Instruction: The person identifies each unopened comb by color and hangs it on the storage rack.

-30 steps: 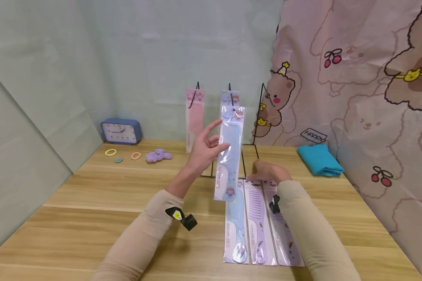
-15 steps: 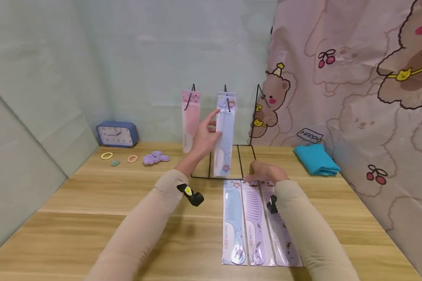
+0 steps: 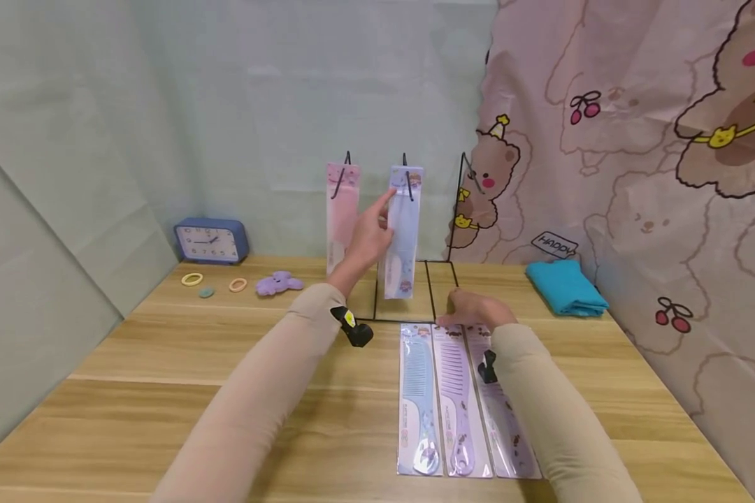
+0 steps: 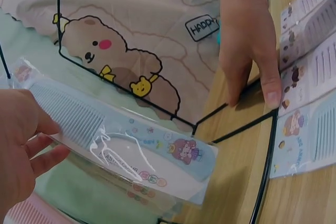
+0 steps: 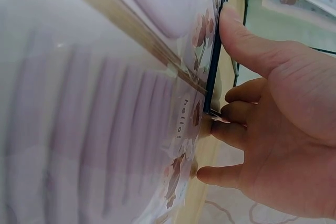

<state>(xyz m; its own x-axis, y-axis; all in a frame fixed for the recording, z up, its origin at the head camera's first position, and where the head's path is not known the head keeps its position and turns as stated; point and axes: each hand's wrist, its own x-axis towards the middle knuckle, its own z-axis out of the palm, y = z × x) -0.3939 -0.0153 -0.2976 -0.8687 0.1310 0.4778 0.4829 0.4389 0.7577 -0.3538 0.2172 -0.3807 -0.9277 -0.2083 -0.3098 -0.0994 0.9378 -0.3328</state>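
In the head view, my left hand (image 3: 370, 234) holds a packaged blue comb (image 3: 401, 241) by its left edge, with the index finger reaching toward its top. The packet hangs upright on the middle hook of a black wire display rack (image 3: 430, 293); the left wrist view shows the comb's teeth and its handle (image 4: 191, 150) through clear plastic. My right hand (image 3: 475, 307) rests low on the rack's base, its thumb (image 5: 233, 24) touching the front bar. Beside it lie a packaged blue comb (image 3: 418, 398) and two packaged purple combs (image 3: 458, 398), one partly under my sleeve.
A pink packet (image 3: 342, 209) hangs on the rack's left hook; the right hook (image 3: 472, 175) bears nothing. At the table's back left stand a blue clock (image 3: 211, 241), several hair ties (image 3: 191, 279) and a purple plush (image 3: 279, 283). A folded turquoise cloth (image 3: 566, 286) lies at the right.
My left hand has moved the packaged blue comb from in front of the rack back onto the middle hook and farther along it. My right hand has stayed on the rack's base.
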